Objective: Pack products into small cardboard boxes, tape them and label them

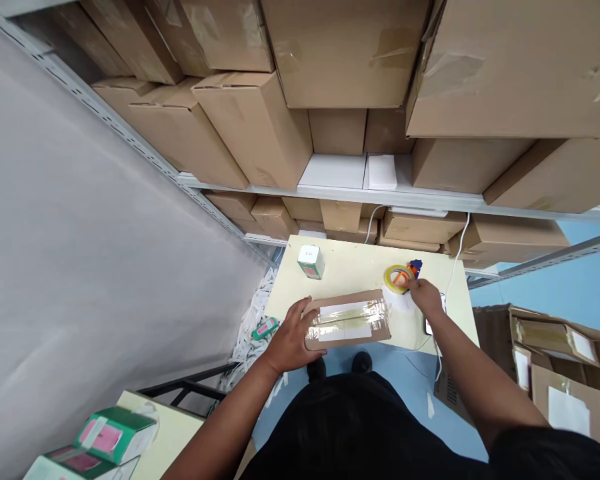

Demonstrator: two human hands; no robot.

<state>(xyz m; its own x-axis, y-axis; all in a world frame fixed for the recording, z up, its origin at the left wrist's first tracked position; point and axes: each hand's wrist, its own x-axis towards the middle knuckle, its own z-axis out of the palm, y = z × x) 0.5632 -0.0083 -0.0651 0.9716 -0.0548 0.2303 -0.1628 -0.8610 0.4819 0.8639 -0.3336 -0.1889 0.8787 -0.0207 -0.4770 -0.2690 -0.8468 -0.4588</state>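
My left hand (291,339) grips the left end of a small cardboard box (347,337), fingers on top and thumb along its near side. Clear tape and a white label cover the upper face of the box, which is at the table's front edge. On the right, my right hand (426,297) is closed on a tape dispenser (414,268) with orange and dark blue parts. Its roll of yellowish tape (391,283) faces left, a little beyond the box's right end. The fingertips there are partly hidden.
A green and white carton (311,262) stands on the cream table (350,257). A phone (429,325) and white cables lie at the right. Shelves of cardboard boxes (345,53) rise behind. An open carton (510,327) stands right; paper strips (250,333) cover floor at left.
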